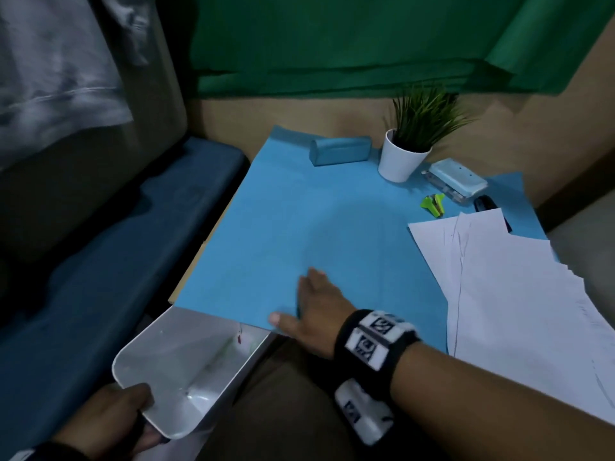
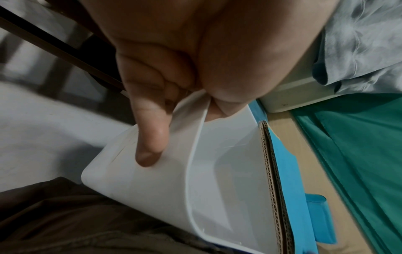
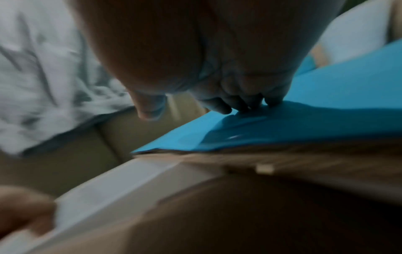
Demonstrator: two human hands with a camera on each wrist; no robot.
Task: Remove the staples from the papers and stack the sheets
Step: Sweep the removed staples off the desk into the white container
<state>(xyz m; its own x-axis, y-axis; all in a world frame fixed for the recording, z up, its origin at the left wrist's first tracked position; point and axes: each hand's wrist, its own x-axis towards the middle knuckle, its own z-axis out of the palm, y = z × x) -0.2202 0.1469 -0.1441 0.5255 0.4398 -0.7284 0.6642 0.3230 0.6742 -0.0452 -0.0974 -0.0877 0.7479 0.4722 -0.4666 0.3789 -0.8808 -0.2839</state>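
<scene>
My left hand point(image 1: 113, 414) grips the near rim of a white plastic bin point(image 1: 186, 367), thumb inside and fingers point(image 2: 150, 137) outside, and holds it tilted under the near-left corner of the blue table cover point(image 1: 299, 221). My right hand point(image 1: 309, 304) lies flat on the blue cover near that edge, fingers point(image 3: 245, 101) straight and pressed on the sheet, holding nothing. Loose white sheets point(image 1: 509, 287) lie fanned at the right of the table. A green staple remover point(image 1: 433, 203) sits beyond them.
A white pot with a green plant point(image 1: 404, 158), a light blue hole punch point(image 1: 457, 181), a black stapler point(image 1: 487, 206) and a teal case point(image 1: 339, 149) stand along the back. A dark blue seat point(image 1: 109, 247) lies to the left. Green cloth hangs behind.
</scene>
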